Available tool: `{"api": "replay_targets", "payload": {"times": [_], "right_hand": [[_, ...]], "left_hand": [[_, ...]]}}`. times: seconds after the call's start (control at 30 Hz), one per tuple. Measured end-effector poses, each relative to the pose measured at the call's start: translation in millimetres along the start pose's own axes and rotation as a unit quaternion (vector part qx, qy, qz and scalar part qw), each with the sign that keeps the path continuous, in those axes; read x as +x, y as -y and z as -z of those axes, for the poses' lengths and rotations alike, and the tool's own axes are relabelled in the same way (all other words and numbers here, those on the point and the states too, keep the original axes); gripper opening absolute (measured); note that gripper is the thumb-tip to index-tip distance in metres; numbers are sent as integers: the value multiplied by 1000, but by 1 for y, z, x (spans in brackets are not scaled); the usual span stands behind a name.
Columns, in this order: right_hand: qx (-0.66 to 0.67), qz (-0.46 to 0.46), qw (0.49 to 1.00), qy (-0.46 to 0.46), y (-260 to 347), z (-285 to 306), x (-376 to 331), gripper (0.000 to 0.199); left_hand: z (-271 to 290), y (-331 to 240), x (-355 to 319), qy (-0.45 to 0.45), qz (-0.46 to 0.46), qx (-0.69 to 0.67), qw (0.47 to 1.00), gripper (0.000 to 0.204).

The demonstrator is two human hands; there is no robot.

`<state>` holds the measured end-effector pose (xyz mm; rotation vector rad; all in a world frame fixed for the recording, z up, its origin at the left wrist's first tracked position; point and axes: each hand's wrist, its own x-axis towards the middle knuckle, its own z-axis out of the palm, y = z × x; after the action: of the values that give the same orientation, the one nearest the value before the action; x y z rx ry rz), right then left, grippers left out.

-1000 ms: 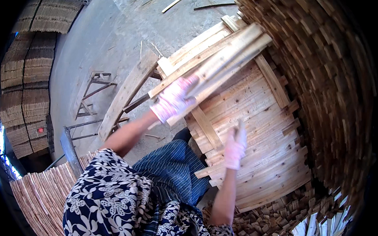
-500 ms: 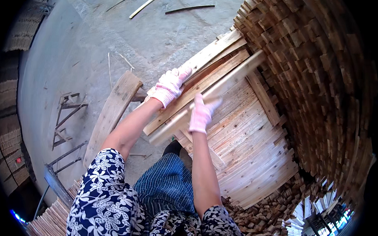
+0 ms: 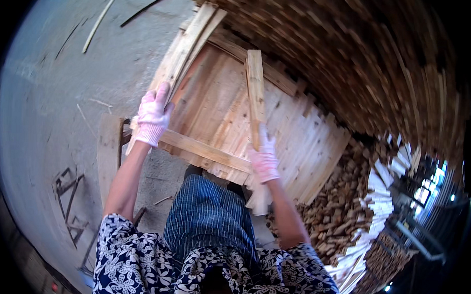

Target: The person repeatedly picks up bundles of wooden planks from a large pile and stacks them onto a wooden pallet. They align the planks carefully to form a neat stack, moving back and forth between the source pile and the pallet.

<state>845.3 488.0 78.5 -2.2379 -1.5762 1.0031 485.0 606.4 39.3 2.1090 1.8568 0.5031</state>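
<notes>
Both of my hands wear pale pink gloves. My left hand [image 3: 153, 117] is closed on a long pale wooden board [image 3: 183, 51] at the left edge of a panel of side-by-side boards [image 3: 293, 141]. Another narrow board lies close along that board's right side. Over the middle of the panel, my right hand [image 3: 264, 157] grips a second wooden board [image 3: 256, 85], which points away from me. Its near end shows below the glove, somewhat blurred. A crosswise wooden strip [image 3: 204, 150] runs along the panel's near side, between my hands.
A tall stack of wooden pieces [image 3: 363, 63] rises along the far and right sides. More cut pieces [image 3: 343, 182] are piled at the right. On the left stand a wooden plank [image 3: 109, 158] and a metal frame [image 3: 67, 203]. Loose strips [image 3: 100, 23] lie on the concrete floor [image 3: 50, 99].
The view has turned. My right hand has carried its board rightward, away from the left-hand board, uncovering more of the panel. My left hand still holds the board at the panel's left edge.
</notes>
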Motion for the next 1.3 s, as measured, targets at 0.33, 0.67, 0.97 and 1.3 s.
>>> {"api": "replay_targets", "payload": {"times": [0.33, 0.67, 0.97, 1.3], "right_hand": [[-399, 15, 913, 79, -215, 108, 12, 90], [-435, 135, 882, 123, -230, 210, 86, 94], [-425, 135, 875, 191, -253, 231, 135, 111], [-438, 182, 872, 119, -290, 228, 130, 92]], "left_hand": [[-80, -131, -28, 170, 19, 142, 975, 60], [-77, -191, 5, 170, 281, -128, 936, 72], [-63, -323, -182, 74, 417, -546, 723, 62], [-89, -287, -315, -26, 519, -597, 611, 47]]}}
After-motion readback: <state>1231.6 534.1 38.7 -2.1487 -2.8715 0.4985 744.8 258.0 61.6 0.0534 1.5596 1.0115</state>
